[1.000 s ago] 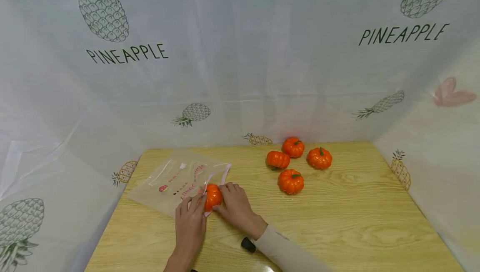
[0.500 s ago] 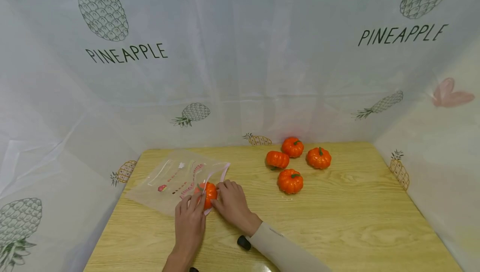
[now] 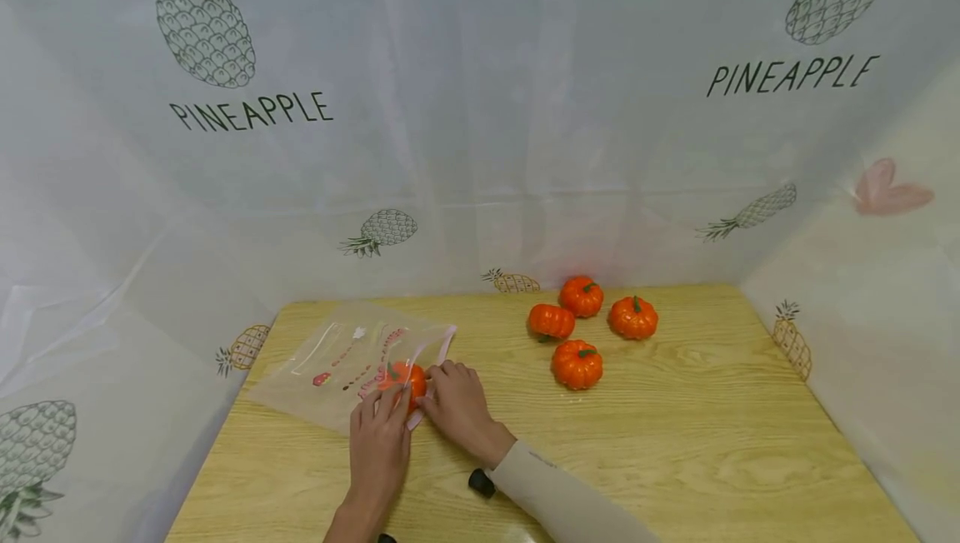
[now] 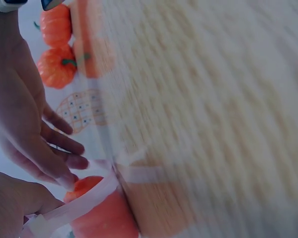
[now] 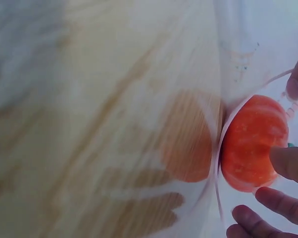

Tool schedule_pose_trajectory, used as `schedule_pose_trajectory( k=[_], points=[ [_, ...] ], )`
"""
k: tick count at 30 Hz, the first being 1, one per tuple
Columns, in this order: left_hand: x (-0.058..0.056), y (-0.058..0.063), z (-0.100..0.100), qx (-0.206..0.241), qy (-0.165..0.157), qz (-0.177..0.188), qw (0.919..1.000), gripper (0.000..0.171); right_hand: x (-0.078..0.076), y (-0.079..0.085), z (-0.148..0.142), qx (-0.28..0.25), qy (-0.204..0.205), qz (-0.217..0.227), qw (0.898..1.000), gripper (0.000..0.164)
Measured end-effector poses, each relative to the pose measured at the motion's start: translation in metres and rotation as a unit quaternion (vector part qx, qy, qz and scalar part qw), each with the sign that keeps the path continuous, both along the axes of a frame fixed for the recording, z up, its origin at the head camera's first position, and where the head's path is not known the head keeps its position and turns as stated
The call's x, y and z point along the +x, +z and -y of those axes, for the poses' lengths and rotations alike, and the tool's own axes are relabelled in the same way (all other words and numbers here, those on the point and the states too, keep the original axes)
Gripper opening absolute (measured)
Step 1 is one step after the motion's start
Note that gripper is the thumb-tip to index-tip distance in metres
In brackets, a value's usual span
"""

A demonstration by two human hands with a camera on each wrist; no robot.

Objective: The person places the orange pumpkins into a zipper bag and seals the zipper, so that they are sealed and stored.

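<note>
1 pumpkin [image 3: 416,381], partly inside the mouth of the bag [image 3: 345,360], is seemingly being put in. The bag is pinched by the left hand [image 3: 380,435]. The pumpkin is touched, not clutched, by the right hand [image 3: 461,404]; a deeper push seems needed.

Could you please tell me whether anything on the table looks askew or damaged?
Yes, one thing: the leftmost pumpkin of the loose four lies tipped over, its green stem low at the front, whereas the other three pumpkins have stems on top. I see no spill or damage.
</note>
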State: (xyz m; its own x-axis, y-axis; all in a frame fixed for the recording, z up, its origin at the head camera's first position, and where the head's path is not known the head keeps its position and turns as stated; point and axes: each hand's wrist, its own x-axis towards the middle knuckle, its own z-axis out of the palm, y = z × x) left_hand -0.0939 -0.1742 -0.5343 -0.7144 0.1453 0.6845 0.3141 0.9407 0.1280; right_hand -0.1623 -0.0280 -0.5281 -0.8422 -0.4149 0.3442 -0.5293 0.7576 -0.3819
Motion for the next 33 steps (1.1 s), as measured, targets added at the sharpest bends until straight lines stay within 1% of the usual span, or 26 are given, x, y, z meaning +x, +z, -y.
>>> schedule_pose_trajectory(
  k=[4, 7, 9, 12, 18, 22, 27, 33],
  points=[
    [-0.001, -0.001, -0.001, 0.005, -0.005, -0.003, 1.0000, 0.048, 0.001, -0.001, 0.002, 0.018, 0.025, -0.002, 1.000, 0.026],
    [0.000, -0.001, -0.003, 0.006, -0.004, 0.003, 1.0000, 0.050, 0.003, -0.002, 0.000, 0.036, 0.040, 0.000, 0.999, 0.028],
    [0.000, 0.000, -0.003, 0.005, -0.003, 0.007, 1.0000, 0.051, 0.004, -0.003, -0.004, 0.037, 0.045, 0.002, 0.998, 0.029],
    [0.000, 0.000, -0.003, 0.005, -0.003, 0.008, 0.9999, 0.051, 0.008, -0.003, -0.015, 0.019, 0.049, 0.007, 0.999, 0.034],
    [-0.002, 0.000, -0.001, 0.010, 0.001, 0.012, 0.9999, 0.048, 0.016, 0.000, -0.049, -0.021, 0.048, 0.007, 0.999, 0.038],
    [-0.003, 0.000, -0.002, 0.018, -0.002, 0.015, 0.9997, 0.048, 0.021, 0.002, -0.074, -0.044, 0.034, -0.019, 0.998, 0.039],
    [-0.004, 0.001, -0.003, 0.027, -0.010, 0.014, 0.9995, 0.049, 0.028, 0.005, -0.102, -0.061, 0.004, -0.059, 0.996, 0.042],
    [-0.007, 0.001, -0.005, 0.032, -0.016, 0.015, 0.9993, 0.047, 0.032, 0.014, -0.132, -0.082, -0.032, -0.063, 0.994, 0.044]
  ],
)
